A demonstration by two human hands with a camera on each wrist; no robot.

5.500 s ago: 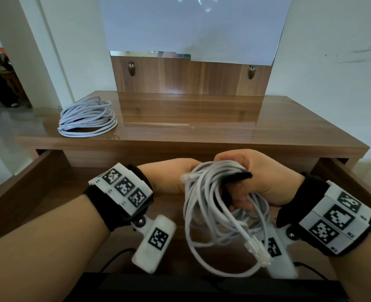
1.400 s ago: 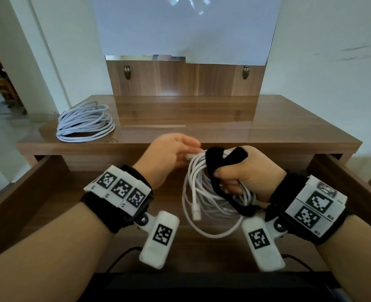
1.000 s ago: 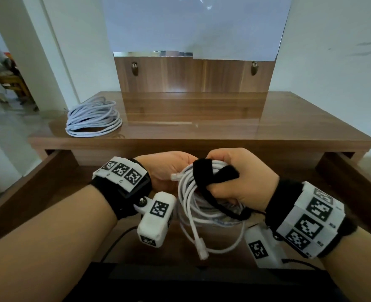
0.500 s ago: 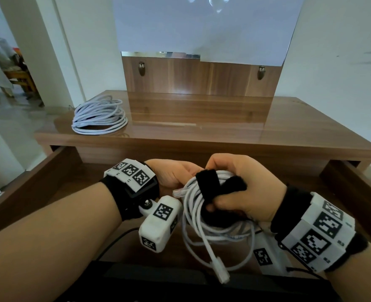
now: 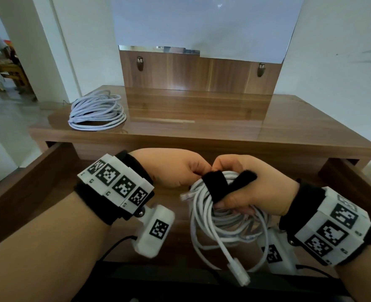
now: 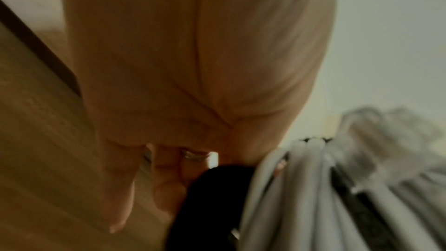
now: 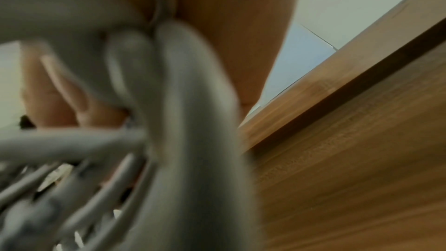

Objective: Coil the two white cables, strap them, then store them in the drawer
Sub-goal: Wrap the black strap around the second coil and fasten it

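My right hand (image 5: 230,192) grips a coiled white cable (image 5: 212,223) above the open drawer (image 5: 29,182). A black strap (image 5: 215,184) loops over the top of the coil, and one end of it sticks out by my right thumb. My left hand (image 5: 198,173) pinches the strap at its top with curled fingers. The left wrist view shows those fingers (image 6: 169,182) against the strap (image 6: 212,207) and the cable strands (image 6: 301,198). One plug (image 5: 238,271) hangs below the coil. The second white cable (image 5: 96,112) lies coiled on the desk's back left, with no strap visible on it.
The wooden desk top (image 5: 223,127) runs behind the hands, with a mirror panel (image 5: 202,73) at its back. The drawer's right wall (image 5: 354,184) stands close to my right wrist. The right wrist view is filled by blurred cable (image 7: 188,121) and drawer wood (image 7: 362,159).
The strap, which stuck out sideways from the coil earlier, now lies looped over its top. My left hand has closed in on the strap. The other cable has not moved.
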